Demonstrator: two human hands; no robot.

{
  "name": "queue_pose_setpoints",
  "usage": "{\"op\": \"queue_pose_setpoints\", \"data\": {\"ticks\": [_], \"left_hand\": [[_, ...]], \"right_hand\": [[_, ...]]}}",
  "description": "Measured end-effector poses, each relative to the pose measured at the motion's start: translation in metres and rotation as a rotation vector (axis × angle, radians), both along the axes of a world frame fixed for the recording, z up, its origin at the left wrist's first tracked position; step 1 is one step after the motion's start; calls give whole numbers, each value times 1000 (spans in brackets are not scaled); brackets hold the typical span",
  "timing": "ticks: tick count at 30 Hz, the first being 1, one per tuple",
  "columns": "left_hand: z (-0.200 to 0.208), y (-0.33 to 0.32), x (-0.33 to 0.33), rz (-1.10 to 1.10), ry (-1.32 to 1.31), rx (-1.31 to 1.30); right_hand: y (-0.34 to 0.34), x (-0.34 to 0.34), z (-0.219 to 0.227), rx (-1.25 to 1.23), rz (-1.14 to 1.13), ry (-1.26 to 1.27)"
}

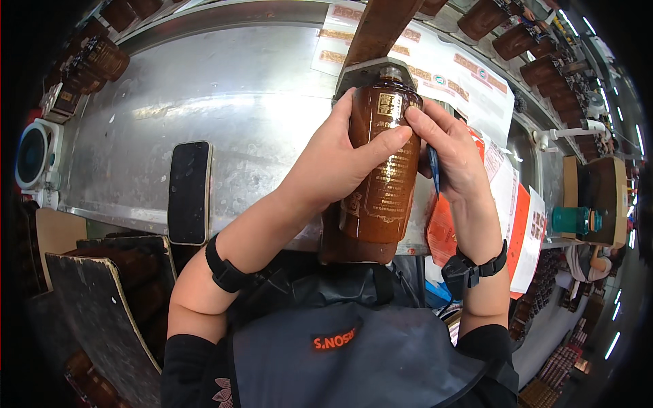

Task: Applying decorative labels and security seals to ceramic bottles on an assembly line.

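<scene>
A brown bottle (384,160) with gold printing and a clear neck lies in front of me, its neck pointing away. Around its left side wraps my left hand (357,139), the thumb across the printed face. My right hand (449,146) grips the upper right side, thumb on the print near the shoulder. A slim dark-blue pointed tool (434,170), pen-like, sticks out from under the right palm. Its upper part is hidden by the hand. Beneath the bottle is a brown support (333,234), mostly covered.
A dark-screened phone (190,192) lies left on the metal table (252,81). Printed sheets (490,81) and red-and-white papers (507,183) are at the right. A brown board (381,30) rises beyond the bottle. Brown bottles (102,58) line the back left; a scale (37,156) stands far left.
</scene>
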State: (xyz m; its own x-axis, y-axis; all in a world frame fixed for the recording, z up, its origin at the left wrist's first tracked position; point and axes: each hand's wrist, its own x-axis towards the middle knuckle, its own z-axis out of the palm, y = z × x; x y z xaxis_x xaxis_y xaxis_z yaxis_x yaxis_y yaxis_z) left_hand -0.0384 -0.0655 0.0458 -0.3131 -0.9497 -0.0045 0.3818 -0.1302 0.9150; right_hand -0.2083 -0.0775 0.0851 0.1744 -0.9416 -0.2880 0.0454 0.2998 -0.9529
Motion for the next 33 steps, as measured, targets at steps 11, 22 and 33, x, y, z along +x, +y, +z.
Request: {"op": "queue_pose_setpoints", "data": {"ticks": [11,22,33], "left_hand": [[-2,3,1,-41,32,7],[0,0,0,30,44,42],[-2,2,-1,34,29,22]], "right_hand": [[-2,-1,-2,13,0,-20],[-2,-1,-7,-5,-12,-8],[-2,-5,-8,-3,38,-8]]}}
